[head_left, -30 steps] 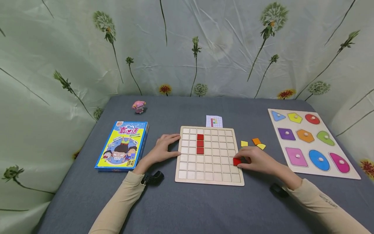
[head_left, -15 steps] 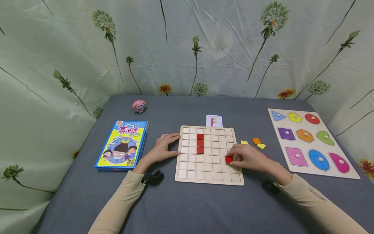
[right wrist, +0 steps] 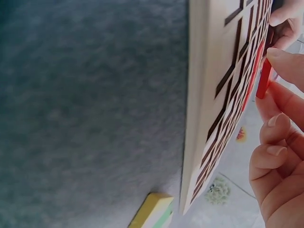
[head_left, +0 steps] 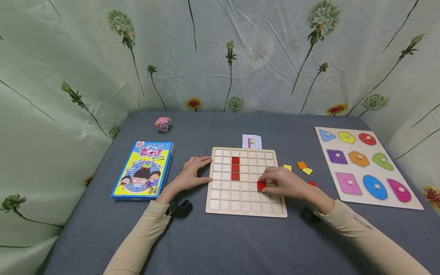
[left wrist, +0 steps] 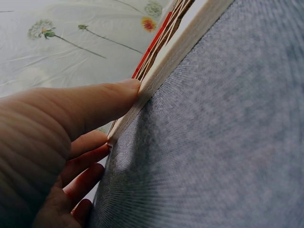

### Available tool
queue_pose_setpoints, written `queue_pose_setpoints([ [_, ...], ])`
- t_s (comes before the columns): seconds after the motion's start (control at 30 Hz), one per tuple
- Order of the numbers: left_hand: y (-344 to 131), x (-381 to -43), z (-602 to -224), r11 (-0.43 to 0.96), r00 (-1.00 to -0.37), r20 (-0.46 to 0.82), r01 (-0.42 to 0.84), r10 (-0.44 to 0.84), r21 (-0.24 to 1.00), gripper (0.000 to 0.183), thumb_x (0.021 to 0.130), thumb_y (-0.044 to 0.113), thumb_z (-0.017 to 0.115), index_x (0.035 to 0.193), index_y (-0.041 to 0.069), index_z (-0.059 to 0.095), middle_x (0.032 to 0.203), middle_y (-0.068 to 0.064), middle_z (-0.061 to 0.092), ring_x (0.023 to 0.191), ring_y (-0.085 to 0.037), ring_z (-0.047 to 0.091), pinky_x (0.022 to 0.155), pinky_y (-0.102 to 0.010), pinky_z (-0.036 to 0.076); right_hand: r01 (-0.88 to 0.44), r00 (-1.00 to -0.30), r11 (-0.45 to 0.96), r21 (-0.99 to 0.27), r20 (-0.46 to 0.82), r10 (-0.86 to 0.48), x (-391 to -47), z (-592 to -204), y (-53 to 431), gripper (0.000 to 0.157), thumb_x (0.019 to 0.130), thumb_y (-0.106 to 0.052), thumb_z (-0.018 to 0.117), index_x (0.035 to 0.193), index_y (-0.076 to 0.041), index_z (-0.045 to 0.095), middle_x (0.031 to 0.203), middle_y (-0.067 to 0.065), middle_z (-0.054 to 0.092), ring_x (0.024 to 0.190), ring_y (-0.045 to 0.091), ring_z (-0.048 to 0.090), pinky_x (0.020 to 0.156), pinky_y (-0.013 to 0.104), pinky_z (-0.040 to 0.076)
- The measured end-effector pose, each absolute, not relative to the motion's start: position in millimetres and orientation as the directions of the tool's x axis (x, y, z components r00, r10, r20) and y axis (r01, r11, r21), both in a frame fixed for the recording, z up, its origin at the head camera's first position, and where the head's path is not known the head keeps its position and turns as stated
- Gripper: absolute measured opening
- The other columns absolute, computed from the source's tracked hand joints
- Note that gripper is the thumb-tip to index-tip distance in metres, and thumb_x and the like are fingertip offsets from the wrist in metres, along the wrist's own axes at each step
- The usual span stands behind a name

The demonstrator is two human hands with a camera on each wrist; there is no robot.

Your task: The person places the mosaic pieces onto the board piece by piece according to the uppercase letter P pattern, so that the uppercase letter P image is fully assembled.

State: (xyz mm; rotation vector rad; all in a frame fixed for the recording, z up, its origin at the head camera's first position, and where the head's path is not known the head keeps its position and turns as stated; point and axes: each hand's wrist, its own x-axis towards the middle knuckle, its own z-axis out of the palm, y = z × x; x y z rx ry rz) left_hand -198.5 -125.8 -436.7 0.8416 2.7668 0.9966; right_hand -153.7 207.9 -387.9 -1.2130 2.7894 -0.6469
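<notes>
A wooden grid board (head_left: 223, 206) lies flat on the table, with three red square tiles (head_left: 235, 168) in one column of its cells. Between thumb and fingers my right hand (head_left: 287, 183) pinches another red square tile (head_left: 261, 186), held over the right half of the board. The right wrist view shows this red tile (right wrist: 264, 80) tipped on edge above the grid. My left hand (head_left: 190, 175) rests its thumb and fingertips against the board's left edge. In the left wrist view the thumb (left wrist: 107, 99) touches that edge from the side.
Yellow tiles (head_left: 307, 171), an orange tile (head_left: 301, 165) and a red one (head_left: 313, 183) lie right of the board. Behind it is a small pattern card (head_left: 251, 142). A shape puzzle (head_left: 369, 179) lies far right; a boxed game (head_left: 142, 172) and pink figurine (head_left: 163, 124) are left.
My right hand has carried the red tile leftward from the board's right edge over the grid. A red tile on the table beyond the wrist has come into sight. My left hand stays put.
</notes>
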Motion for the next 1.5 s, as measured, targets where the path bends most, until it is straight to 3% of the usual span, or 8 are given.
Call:
queue_pose_setpoints([
  [0.37,-125.9,-197.8,-433.7,0.634,-0.845,0.107,0.471,0.524,0.613,0.067,0.08,0.028,0.072,0.138,0.008,0.046,0.145,-0.012,0.045,0.125,-0.031,0.038,0.097,-0.053,0.027,-0.714,-0.675,0.589,-0.378,0.148,-0.723,-158.1,-384.6,193.1,0.017,0.079,-0.024,0.074,0.093,-0.015,0.071,0.083,-0.006,0.062,0.064,0.004,0.046,0.059,0.015,0.037],
  [0.9,-127.5,-197.8,-436.4,0.636,-0.849,0.115,0.468,0.515,0.613,0.067,0.08,0.029,0.072,0.139,0.009,0.047,0.144,-0.012,0.046,0.125,-0.03,0.038,0.097,-0.053,0.028,-0.715,-0.673,0.595,-0.366,0.129,-0.729,-164.0,-387.9,175.4,0.014,0.079,-0.022,0.073,0.091,-0.016,0.071,0.086,-0.006,0.064,0.069,0.005,0.049,0.064,0.017,0.04],
  [1.2,-126.3,-198.4,-435.6,0.632,-0.844,0.117,0.476,0.523,0.611,0.067,0.08,0.029,0.072,0.138,0.008,0.047,0.144,-0.012,0.045,0.125,-0.031,0.039,0.098,-0.053,0.028,-0.718,-0.665,0.597,-0.358,0.1,-0.74,-167.9,-386.8,166.8,0.013,0.079,-0.021,0.072,0.09,-0.015,0.071,0.082,-0.006,0.063,0.064,0.003,0.043,0.061,0.015,0.036],
  [1.5,-125.4,-197.5,-434.2,0.634,-0.844,0.116,0.478,0.524,0.608,0.067,0.08,0.029,0.072,0.138,0.007,0.047,0.144,-0.013,0.045,0.126,-0.032,0.038,0.098,-0.054,0.028,-0.71,-0.669,0.608,-0.354,0.074,-0.739,-167.9,-385.2,159.6,0.017,0.08,-0.022,0.072,0.094,-0.012,0.072,0.087,-0.003,0.065,0.068,0.008,0.05,0.064,0.017,0.04],
])
